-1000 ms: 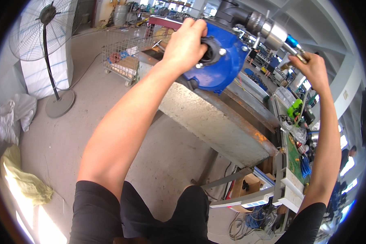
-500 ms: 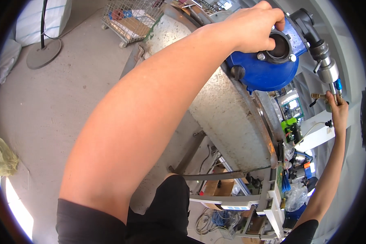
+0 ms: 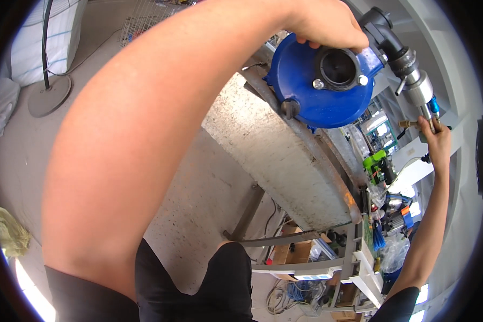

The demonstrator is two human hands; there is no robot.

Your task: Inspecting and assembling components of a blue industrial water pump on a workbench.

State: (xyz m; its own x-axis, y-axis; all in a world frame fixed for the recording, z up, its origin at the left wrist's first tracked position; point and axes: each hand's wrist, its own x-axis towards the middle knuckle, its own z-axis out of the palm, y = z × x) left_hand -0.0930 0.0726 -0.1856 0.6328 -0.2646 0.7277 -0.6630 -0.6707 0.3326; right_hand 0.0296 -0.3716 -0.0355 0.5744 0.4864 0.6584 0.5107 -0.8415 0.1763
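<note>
A round blue pump-like housing (image 3: 316, 107) stands on the metal bench, with a dark round opening in a black flange (image 3: 323, 70) and bolts around it. My left hand (image 3: 330, 24) lies over its far side, fingers curled against the housing just beyond the flange. From the housing's right side runs a black elbow pipe (image 3: 390, 44), joined to a silver fitting (image 3: 417, 88). My right hand (image 3: 437, 140) is closed around the slim metal lower end of that fitting. Beside this hand is a brass valve (image 3: 408, 124); what its palm covers is hidden.
The worn metal bench (image 3: 284, 166) slants across the middle. A wire cage (image 3: 139, 21) stands at the far left, near a floor stand with a round base (image 3: 49, 96). Under and beside the bench are cardboard boxes (image 3: 290, 252), coiled cables (image 3: 295, 290) and a green tool (image 3: 375, 160).
The blue housing and its pipe now appear further left and turned. My left hand has shifted from the flange's left edge to its far side. My right hand keeps its grip.
</note>
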